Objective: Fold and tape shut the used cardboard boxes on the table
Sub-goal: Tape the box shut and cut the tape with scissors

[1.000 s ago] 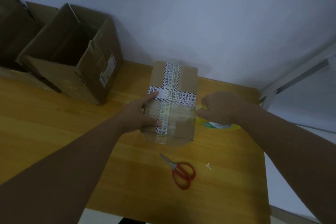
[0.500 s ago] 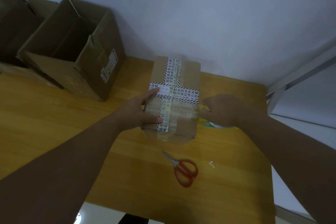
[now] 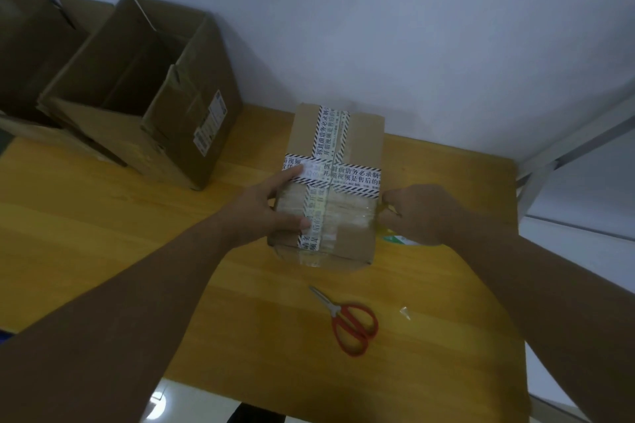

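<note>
A small closed cardboard box (image 3: 357,134) with printed black-and-white tape in a cross stands on the yellow wooden table (image 3: 103,233). A band of clear tape lies across its near top. My left hand (image 3: 264,206) holds the box's left side, forefinger and thumb spread over the top. My right hand (image 3: 417,213) is curled at the box's right edge, gripping a tape roll (image 3: 395,239) that is mostly hidden under it; only a yellow-green sliver shows.
Red-handled scissors (image 3: 350,323) lie on the table in front of the box, with a small scrap of clear tape (image 3: 405,312) to their right. A large open cardboard box (image 3: 192,120) stands at the back left, another (image 3: 31,41) behind it. The table's right edge is close to my right arm.
My right hand with the tape roll has moved left, from a little way off up against the box's right edge. My left hand has stayed on the box.
</note>
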